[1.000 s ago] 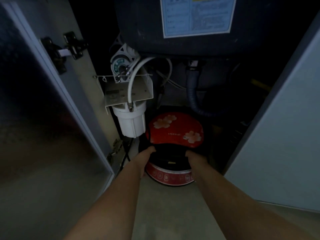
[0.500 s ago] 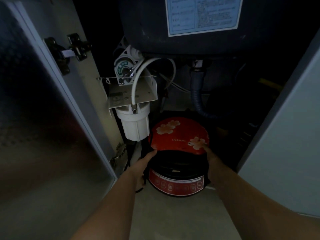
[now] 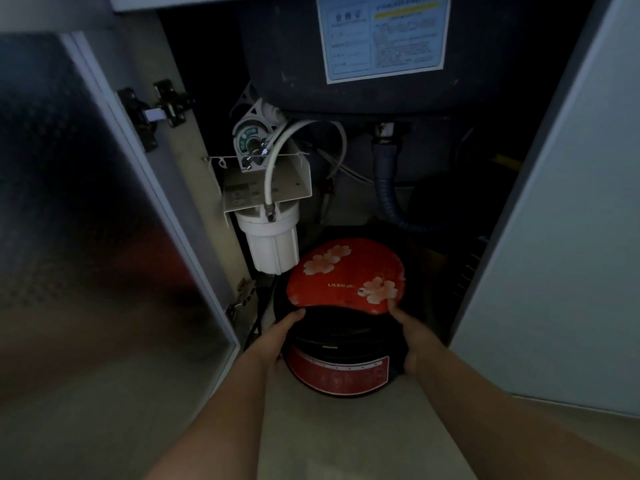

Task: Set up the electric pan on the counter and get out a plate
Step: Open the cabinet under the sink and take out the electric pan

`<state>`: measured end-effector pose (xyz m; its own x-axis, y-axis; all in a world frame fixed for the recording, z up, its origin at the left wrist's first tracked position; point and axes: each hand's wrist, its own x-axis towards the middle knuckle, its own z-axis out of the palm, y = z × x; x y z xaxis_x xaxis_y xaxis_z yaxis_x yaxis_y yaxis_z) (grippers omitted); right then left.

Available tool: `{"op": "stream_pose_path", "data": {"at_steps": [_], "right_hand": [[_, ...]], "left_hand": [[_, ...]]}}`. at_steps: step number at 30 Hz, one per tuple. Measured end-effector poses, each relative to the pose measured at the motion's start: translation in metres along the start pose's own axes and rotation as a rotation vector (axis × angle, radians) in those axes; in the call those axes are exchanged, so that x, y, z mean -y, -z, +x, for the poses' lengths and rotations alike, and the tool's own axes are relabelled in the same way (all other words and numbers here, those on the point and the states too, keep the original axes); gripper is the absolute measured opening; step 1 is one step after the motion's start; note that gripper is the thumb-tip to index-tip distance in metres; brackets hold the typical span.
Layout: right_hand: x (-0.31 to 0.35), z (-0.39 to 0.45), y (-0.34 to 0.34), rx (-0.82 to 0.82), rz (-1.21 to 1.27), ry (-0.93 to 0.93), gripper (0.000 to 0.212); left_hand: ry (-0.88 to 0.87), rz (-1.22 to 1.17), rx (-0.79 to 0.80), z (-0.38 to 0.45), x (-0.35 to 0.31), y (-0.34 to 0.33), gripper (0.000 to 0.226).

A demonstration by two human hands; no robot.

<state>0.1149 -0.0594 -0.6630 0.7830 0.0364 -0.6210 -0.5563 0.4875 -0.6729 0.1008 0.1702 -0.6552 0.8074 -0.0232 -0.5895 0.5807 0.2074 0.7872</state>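
The electric pan (image 3: 346,289) is round and black, with a red flowered lid and a red control panel on its front. It sits low at the mouth of the open under-sink cabinet. My left hand (image 3: 277,341) grips its left side, thumb at the lid's edge. On the opposite side my right hand (image 3: 414,341) holds the pan, a finger touching the lid. No plate is in view.
A white water filter housing (image 3: 272,242) on a metal bracket hangs just left of the pan. Behind it a grey corrugated drain hose (image 3: 388,199) bends under the dark sink basin (image 3: 298,53). Cabinet doors stand open at left (image 3: 97,220) and right (image 3: 561,237).
Both hands have shifted from the pan's front to its two sides, and the pan has come out toward me from the cabinet.
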Motion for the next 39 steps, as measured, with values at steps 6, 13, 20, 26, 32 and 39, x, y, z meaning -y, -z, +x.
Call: {"op": "stream_pose_path", "data": {"at_steps": [6,13,20,26,32,39], "right_hand": [[-0.012,-0.001,0.009,-0.034,-0.047,0.016,0.071],[-0.031,-0.005,0.017,-0.032,-0.062,-0.006,0.092],[-0.028,-0.012,0.024,0.008,-0.006,-0.002,0.061],[-0.032,-0.053,0.016,0.015,0.032,-0.001,0.048],[-0.03,-0.11,0.015,-0.045,-0.046,-0.084,0.011],[-0.017,-0.183,0.005,-0.073,-0.067,-0.164,0.019]], "left_hand": [[0.002,-0.036,0.013,-0.001,0.003,0.004,0.083],[0.039,-0.037,-0.012,0.018,0.021,0.012,0.066],[0.01,-0.003,-0.06,0.023,0.03,0.015,0.05],[-0.001,-0.025,-0.092,-0.018,0.035,0.018,0.065],[0.119,-0.044,-0.164,-0.083,0.063,0.018,0.069],[0.242,-0.015,-0.203,-0.16,0.048,0.007,0.027]]}}
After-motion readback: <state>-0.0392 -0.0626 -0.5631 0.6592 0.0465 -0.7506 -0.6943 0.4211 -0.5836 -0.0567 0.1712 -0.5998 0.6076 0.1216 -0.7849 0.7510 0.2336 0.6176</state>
